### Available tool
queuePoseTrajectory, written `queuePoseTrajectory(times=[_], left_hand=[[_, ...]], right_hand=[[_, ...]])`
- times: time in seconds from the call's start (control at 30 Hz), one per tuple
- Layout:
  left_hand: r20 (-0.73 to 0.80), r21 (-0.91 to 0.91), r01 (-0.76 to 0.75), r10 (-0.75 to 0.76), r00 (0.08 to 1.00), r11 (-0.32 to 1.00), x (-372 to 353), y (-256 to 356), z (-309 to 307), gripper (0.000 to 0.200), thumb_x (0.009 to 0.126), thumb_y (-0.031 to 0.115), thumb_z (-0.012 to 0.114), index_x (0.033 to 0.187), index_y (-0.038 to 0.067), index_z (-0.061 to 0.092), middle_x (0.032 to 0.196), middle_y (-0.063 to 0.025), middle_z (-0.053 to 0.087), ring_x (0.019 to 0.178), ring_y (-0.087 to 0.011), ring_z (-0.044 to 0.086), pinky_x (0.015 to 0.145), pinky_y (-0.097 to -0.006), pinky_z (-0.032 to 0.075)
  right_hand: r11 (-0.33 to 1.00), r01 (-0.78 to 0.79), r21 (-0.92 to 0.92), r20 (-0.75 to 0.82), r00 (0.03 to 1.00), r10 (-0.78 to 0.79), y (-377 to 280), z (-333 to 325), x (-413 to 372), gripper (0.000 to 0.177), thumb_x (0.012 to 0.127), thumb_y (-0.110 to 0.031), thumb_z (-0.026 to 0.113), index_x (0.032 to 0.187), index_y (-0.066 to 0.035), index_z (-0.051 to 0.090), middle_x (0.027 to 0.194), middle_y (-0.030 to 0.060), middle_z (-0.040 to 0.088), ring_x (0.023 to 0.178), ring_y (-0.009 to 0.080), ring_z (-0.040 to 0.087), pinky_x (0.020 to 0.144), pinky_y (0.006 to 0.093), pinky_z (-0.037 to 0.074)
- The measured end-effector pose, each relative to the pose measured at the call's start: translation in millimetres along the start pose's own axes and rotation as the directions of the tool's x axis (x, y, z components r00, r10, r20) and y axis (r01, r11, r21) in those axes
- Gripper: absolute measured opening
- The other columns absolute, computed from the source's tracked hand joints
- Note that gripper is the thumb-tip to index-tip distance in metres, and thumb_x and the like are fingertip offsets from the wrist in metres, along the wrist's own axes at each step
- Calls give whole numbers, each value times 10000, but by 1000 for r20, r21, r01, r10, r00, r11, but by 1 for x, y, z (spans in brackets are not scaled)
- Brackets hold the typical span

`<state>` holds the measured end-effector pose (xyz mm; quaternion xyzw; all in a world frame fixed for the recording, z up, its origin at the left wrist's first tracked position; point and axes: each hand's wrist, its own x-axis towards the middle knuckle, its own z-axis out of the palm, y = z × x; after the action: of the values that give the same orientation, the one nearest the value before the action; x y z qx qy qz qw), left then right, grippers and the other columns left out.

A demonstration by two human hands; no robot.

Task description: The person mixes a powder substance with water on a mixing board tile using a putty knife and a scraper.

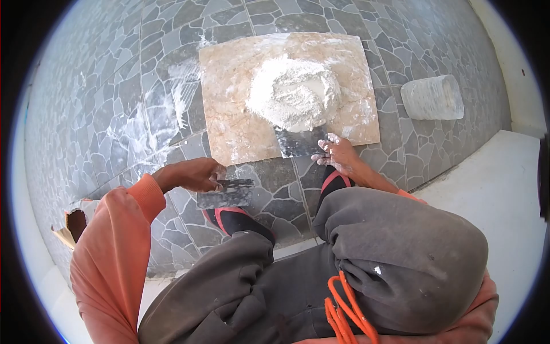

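Observation:
A heap of white powder point(295, 94) with a wet-looking hollow lies on a beige tile board point(229, 135). My right hand point(339, 153), its fingertips whitened, holds a dark flat scraper point(298, 143) whose far edge touches the near side of the heap. Nearer to me and off the board, my left hand point(200, 174) grips a second dark scraper point(226, 194), smeared with white, above my left foot.
A translucent plastic container point(432, 97) with white residue is on the stone-patterned floor point(395, 137) at the right. White smears point(152, 120) mark the floor left of the board. A torn carton point(74, 223) is at the far left. My feet and knees are close by.

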<state>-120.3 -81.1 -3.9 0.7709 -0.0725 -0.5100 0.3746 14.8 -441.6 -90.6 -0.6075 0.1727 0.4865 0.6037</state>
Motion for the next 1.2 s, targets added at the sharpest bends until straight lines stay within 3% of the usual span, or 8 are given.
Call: queuePoseTrajectory(times=[0.3,0.4,0.43,0.57,0.7,0.97,1.07,1.2], left_hand=[[-6,-6,2,-2,1000,1000,0,5,-4,253,848,217,662,940,-12,612,807,-147,657,728,-246,604,687,-389,470],[-6,-45,-12,11,1000,999,1,6,-7,246,848,214,656,939,-10,611,797,-139,650,716,-238,593,681,-391,467],[-13,-42,-14,14,1000,999,1,7,-8,244,848,211,654,941,-10,611,797,-135,648,716,-235,589,682,-390,467],[-34,-33,-15,14,999,999,2,9,-10,239,847,203,647,945,-11,609,803,-125,647,724,-226,576,691,-386,465],[-72,-40,-43,40,997,998,3,15,-14,225,870,191,630,963,-12,603,823,-124,654,751,-204,574,711,-375,468],[-437,-228,-170,56,898,959,-10,72,-50,212,928,147,560,1073,-5,587,913,-97,656,852,-168,609,791,-331,499],[-603,-196,-301,128,787,933,-3,83,-67,225,931,150,554,1082,-15,576,905,-96,642,801,-147,612,717,-305,508],[-742,44,-211,174,647,976,1,115,-88,238,937,159,558,1089,-24,566,895,-129,644,769,-154,611,675,-312,504]], right_hand=[[995,102,1,-54,993,-101,-26,-7,-15,578,965,-116,573,1401,94,257,1108,154,552,808,267,674,609,335,525],[990,138,5,19,990,-138,-45,-13,-12,591,960,-115,580,1401,99,250,1124,152,550,814,264,673,609,330,521],[990,138,0,-12,990,-138,-54,-9,-17,470,956,-128,586,1323,82,379,1082,136,572,783,248,664,616,335,518],[989,147,-29,-38,988,-148,-72,-18,-4,220,930,-144,610,1082,7,562,941,95,612,701,202,632,597,335,512],[990,119,-71,-63,990,-124,-88,-29,12,157,915,-151,628,977,-12,589,790,77,612,635,170,606,569,304,495],[987,158,-34,-204,965,-162,-110,-20,7,119,864,-114,663,815,-29,595,624,33,545,477,110,449,509,313,445],[984,180,-6,-181,967,-178,-111,-24,4,126,849,-108,671,780,-40,592,587,9,508,466,97,415,514,325,441],[985,168,-31,-137,976,-170,-118,-23,-4,130,837,-107,681,754,-58,592,565,-16,469,470,93,416,540,333,450]])
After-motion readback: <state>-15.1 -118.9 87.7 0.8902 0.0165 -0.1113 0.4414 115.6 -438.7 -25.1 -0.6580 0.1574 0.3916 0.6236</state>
